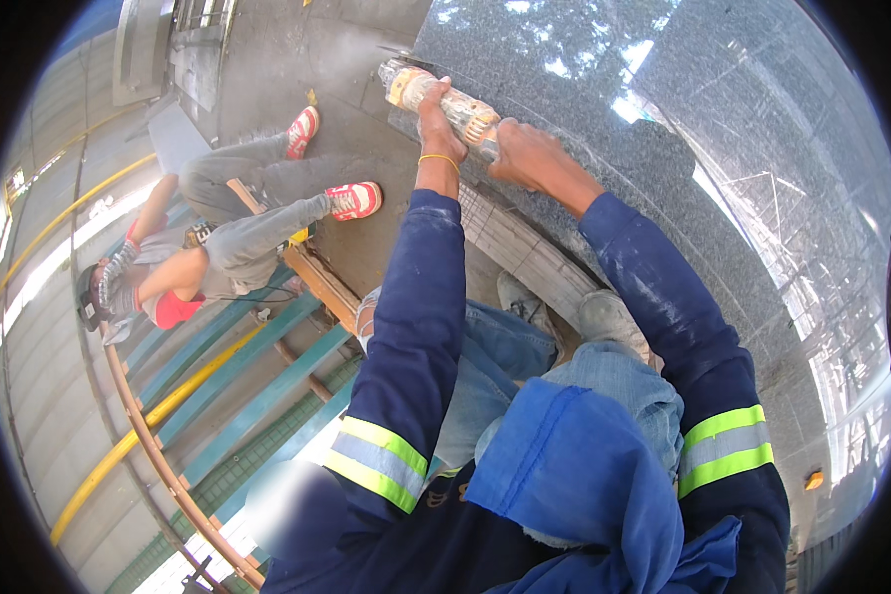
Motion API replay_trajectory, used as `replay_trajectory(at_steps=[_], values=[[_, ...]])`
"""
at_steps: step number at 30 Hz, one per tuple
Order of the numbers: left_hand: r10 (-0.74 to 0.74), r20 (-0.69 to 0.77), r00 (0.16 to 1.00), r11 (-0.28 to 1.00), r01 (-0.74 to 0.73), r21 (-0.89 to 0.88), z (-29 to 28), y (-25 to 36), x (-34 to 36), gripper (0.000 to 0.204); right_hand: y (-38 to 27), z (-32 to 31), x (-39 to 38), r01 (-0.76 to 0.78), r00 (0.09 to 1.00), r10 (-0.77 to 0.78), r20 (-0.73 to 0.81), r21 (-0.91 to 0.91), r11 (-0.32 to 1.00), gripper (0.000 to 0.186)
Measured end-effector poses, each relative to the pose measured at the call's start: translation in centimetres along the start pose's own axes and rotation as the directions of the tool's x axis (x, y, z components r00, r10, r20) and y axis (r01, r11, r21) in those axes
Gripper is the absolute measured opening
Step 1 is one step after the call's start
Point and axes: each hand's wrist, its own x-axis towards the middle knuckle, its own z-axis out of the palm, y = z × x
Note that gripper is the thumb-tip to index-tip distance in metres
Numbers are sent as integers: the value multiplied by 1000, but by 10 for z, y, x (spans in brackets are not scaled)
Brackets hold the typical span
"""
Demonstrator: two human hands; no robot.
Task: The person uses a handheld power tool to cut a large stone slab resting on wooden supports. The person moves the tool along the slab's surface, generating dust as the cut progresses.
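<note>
A dusty yellow-and-white angle grinder (465, 113) is held in both my hands, over the near-left edge of a large polished grey granite slab (584, 129). My left hand (437, 127) wraps round its body near the head. Farther back, my right hand (530, 156) is closed on its rear end. The grinder's disc (396, 50) sits at the slab's far-left corner, where pale dust (346, 54) sprays off to the left. Whether the disc touches the stone cannot be made out.
On the left, a person (208, 238) in grey trousers and red shoes sits on a slatted bench (238, 381), legs stretched toward the slab. Pale blocks (525, 252) lie below the slab's near edge, by my shoes. A blue cloth (584, 436) hangs before me.
</note>
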Motion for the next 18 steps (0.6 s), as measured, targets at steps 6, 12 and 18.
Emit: replay_trajectory(at_steps=[6, 12, 18], values=[[36, -15, 999, 999, -35, 18, 12, -4, -20, 37, 3, -1, -7, -17, 1000, 17, -11, -39, 999, 43], [34, 5, 999, 999, -34, -11, 5, -5, -9, 35, 5, 3, -4, -10, 999, 9, -36, -26, 1000, 38], [-4, -4, 1000, 1000, 4, 5, 2, 3, 5, 33, -1, -1, 4, -7, 1000, 7, 8, -7, 1000, 39]])
